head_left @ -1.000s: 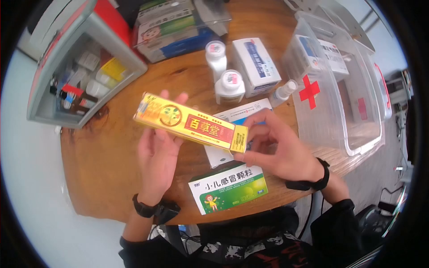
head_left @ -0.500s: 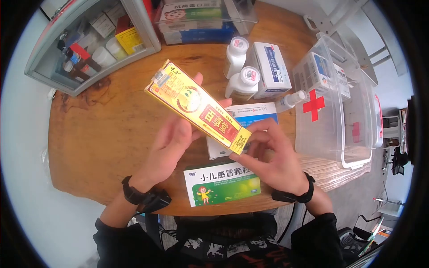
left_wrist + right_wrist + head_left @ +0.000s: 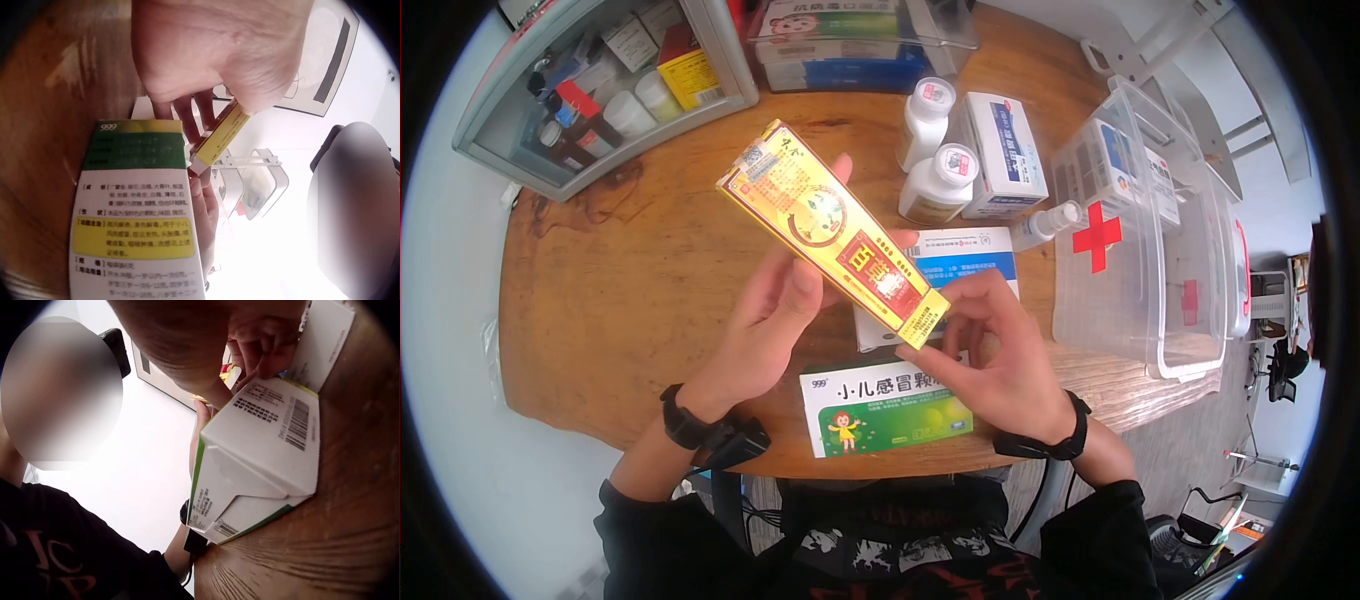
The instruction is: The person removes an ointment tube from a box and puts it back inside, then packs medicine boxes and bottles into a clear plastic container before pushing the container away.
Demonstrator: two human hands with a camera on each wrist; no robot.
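A long yellow carton [image 3: 830,228] with a red label is held above the table, tilted in the head view with its far end up and to the left. My left hand [image 3: 765,325] grips its middle, thumb along the near edge and fingers behind it. At the lower right end, my right hand [image 3: 1005,365] pinches the carton between thumb and fingers. Below lies a white-and-green medicine box [image 3: 895,410], its printed side large in the left wrist view. A white-and-blue box [image 3: 965,258] lies behind the hands, partly hidden by them and the carton.
Two white bottles [image 3: 927,125], a tall white-and-blue box [image 3: 1005,155] and a small spray bottle [image 3: 1048,224] stand at the back. A clear bin with a red cross [image 3: 1097,237] is on the right. A glass-fronted cabinet [image 3: 605,190] and a clear container [image 3: 960,45] stand at far left and back.
The yellow carton has turned steeper, its far end swinging up in the head view. Both hands stay on it. The head view has shifted, moving the surroundings in the picture.
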